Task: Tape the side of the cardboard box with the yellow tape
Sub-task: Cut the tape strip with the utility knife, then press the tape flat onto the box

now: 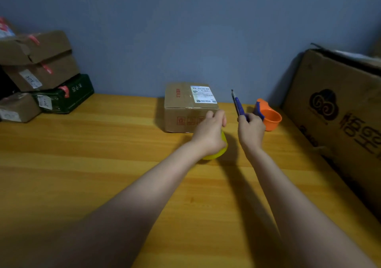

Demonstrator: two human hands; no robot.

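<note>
A small cardboard box (pixel 185 105) with a white shipping label on top stands on the wooden table near the wall. My left hand (pixel 210 132) is just in front of the box's right front corner, closed around a roll of yellow tape (pixel 216 153) that shows below the palm. My right hand (pixel 250 130) is to the right of the box and holds a blue utility knife (pixel 238 105) upright, blade end pointing up. Whether tape is pulled out between the roll and the box is hidden by my left hand.
An orange tape dispenser (pixel 270 116) sits behind my right hand. A large printed cardboard box (pixel 338 111) leans along the right side. A pile of parcels (pixel 39 76) is at the back left. The wooden table (pixel 92 164) stretches toward me.
</note>
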